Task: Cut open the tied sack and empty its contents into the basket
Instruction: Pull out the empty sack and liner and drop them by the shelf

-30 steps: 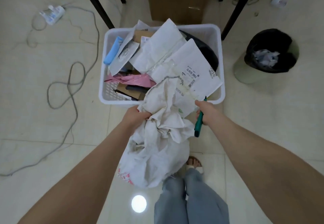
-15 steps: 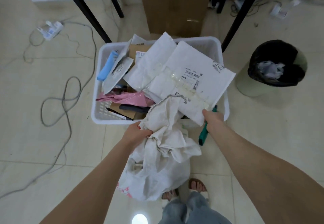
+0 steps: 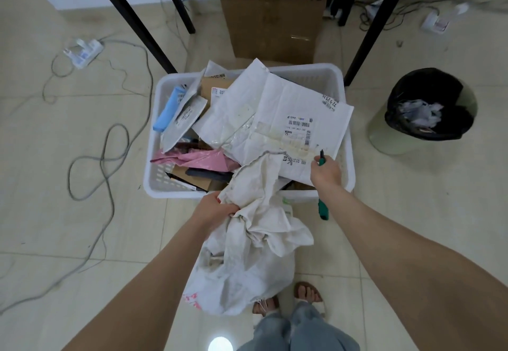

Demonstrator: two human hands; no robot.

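Two hands, emptying step: left hand clamps its fingers on the sack at the basket near edge; right hand curls round the cutter; next probably calls for upending the slack sack.

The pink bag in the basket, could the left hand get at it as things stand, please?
Probably not right now: the left hand grips the sack; freed, its way looks open, as the pink bag lies mostly uncovered nearby.
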